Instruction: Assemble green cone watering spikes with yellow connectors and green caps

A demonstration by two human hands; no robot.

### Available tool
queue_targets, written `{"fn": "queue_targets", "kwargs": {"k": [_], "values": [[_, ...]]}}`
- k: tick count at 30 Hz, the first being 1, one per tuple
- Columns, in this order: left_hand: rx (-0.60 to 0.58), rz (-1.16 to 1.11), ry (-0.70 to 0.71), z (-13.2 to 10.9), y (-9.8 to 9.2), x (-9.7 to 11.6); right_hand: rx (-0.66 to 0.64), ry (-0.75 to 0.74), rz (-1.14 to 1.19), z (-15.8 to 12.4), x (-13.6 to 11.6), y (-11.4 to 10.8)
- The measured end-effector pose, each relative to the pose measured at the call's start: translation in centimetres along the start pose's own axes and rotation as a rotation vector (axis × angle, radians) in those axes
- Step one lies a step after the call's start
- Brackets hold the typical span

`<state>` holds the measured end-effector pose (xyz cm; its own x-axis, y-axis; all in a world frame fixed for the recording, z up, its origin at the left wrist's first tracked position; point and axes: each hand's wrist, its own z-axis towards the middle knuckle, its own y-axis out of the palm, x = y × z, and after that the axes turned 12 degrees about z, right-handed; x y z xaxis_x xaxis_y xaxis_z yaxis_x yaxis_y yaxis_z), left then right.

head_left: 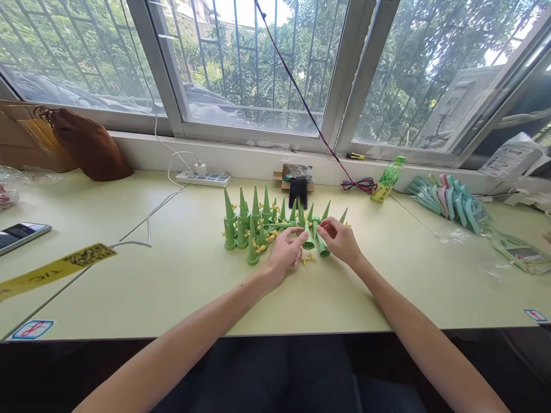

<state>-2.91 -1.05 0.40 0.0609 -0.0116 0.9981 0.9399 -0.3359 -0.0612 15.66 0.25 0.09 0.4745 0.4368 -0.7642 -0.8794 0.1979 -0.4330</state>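
Observation:
My left hand (284, 250) has its thumb and fingers closed on a hollow green plastic spike (309, 241), its wide end tilted towards me. Close beside it, my right hand (341, 240) is pinched, and what its fingertips hold is too small to make out. Another green spike (323, 248) lies just under the right fingertips, open end towards me. Small yellow valve pieces (308, 260) lie on the table between the hands. Left of them stands a group of green cone spikes (255, 215), points up, with more yellow valves among them.
Behind the spikes sit a small open carton (297, 171) and a dark phone-like object (298, 194). A power strip (203, 178), a green drink bottle (387, 180) and coiled wire (359, 184) line the window side. Bagged pastel items (456, 201) lie right; a phone (22, 235) lies left.

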Motion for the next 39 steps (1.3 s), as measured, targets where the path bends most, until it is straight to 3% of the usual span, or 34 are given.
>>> {"fn": "queue_targets", "kwargs": {"k": [6, 12, 21, 29, 34, 39], "values": [[-0.005, -0.085, 0.004, -0.3, -0.1, 0.5, -0.212, 0.155, -0.215, 0.2, 1.2, -0.5], [0.007, -0.146, -0.02, -0.2, 0.0, 0.3, -0.23, 0.261, -0.124, 0.2, 0.5, -0.9], [-0.004, -0.266, -0.069, 0.1, -0.1, 0.7, -0.064, 0.64, 0.743, 0.6, -1.1, -1.0], [-0.009, -0.27, -0.09, -0.1, -0.1, 1.0, -0.044, 0.784, 1.127, 1.0, -0.5, -1.2], [-0.014, -0.273, -0.077, -0.1, 0.0, 0.9, 0.0, 0.72, 1.034, 0.9, -0.6, -1.2], [0.013, -0.248, -0.021, 0.0, 0.0, 0.5, 0.037, 0.376, 0.577, 0.4, -1.0, -0.8]]}}
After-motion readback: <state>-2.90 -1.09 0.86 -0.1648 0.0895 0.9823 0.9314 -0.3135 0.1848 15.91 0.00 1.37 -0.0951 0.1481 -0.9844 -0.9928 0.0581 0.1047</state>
